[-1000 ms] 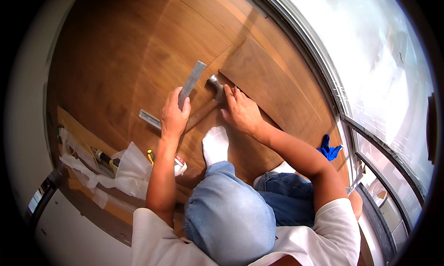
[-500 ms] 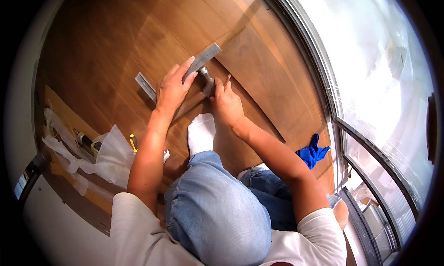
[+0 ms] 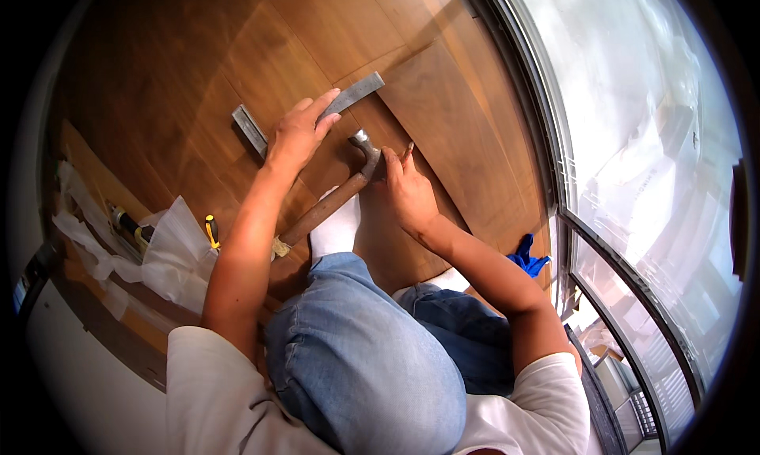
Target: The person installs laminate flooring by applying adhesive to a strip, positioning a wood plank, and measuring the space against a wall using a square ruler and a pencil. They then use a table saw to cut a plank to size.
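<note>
Two hands work close together on the wooden floor (image 3: 198, 83). We see our left hand (image 3: 297, 134) lying flat with the fingers stretched out on a grey metal bar (image 3: 352, 95), pressing it down; it does not close around the bar. This bar lies on the floor planks, and its far end touches the edge of a loose plank (image 3: 451, 115) beside the window frame (image 3: 538, 123). Our right hand (image 3: 408, 194) is by the metal head of a hammer (image 3: 328, 206), the fingers partly curled next to it; we cannot tell if they really hold it. The hammer's brown handle goes back under the left forearm, toward the knee in blue jeans (image 3: 356, 352), and a foot in a white sock (image 3: 336, 229) is just beside it.

Compared with half a second ago, the left hand has moved more over the bar, and the hammer handle now shows clearly between the arms. A yellow-handled tool (image 3: 210, 229) and white plastic wrap (image 3: 170, 253) lie at the left, a blue cloth (image 3: 526, 259) at the right.
</note>
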`<state>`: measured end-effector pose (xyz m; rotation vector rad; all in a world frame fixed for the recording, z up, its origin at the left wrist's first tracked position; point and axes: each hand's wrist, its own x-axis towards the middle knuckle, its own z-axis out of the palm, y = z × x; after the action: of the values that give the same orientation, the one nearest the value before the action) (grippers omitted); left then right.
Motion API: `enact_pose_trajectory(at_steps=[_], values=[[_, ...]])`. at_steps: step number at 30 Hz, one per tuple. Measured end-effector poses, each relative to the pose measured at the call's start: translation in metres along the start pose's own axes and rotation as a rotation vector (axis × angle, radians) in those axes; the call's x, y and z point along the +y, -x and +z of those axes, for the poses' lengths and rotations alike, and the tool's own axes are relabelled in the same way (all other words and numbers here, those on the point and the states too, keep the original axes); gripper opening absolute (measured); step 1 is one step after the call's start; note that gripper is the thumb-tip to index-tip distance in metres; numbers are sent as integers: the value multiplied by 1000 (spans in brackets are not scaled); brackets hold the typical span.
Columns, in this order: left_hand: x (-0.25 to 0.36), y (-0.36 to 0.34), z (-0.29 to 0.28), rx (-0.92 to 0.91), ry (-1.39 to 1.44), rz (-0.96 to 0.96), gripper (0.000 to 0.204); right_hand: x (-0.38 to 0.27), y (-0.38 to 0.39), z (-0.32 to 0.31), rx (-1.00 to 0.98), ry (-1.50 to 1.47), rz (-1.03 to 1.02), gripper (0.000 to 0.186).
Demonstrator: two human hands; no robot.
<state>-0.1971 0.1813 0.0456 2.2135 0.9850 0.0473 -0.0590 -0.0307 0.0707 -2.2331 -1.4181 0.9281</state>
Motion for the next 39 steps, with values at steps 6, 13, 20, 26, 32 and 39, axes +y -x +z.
enact_pose_trajectory(at_steps=[6, 13, 20, 26, 32, 39], values=[[-1, 13, 15, 22, -58, -6, 49, 20, 18, -3, -22, -27, 8, 68], [-8, 13, 23, 90, -127, 77, 47, 7, 9, 2, 4, -68, 104, 71], [-7, 17, 26, 140, -125, 93, 48, 8, 3, 2, 34, -56, 98, 71], [-1, 21, 27, 135, -148, 68, 46, 10, -1, 2, 35, -58, 122, 70], [0, 21, 29, 141, -157, 67, 46, 12, -3, 6, 57, -58, 100, 70], [0, 20, 31, 103, -117, 22, 50, 10, -7, 6, 46, -40, 57, 71]])
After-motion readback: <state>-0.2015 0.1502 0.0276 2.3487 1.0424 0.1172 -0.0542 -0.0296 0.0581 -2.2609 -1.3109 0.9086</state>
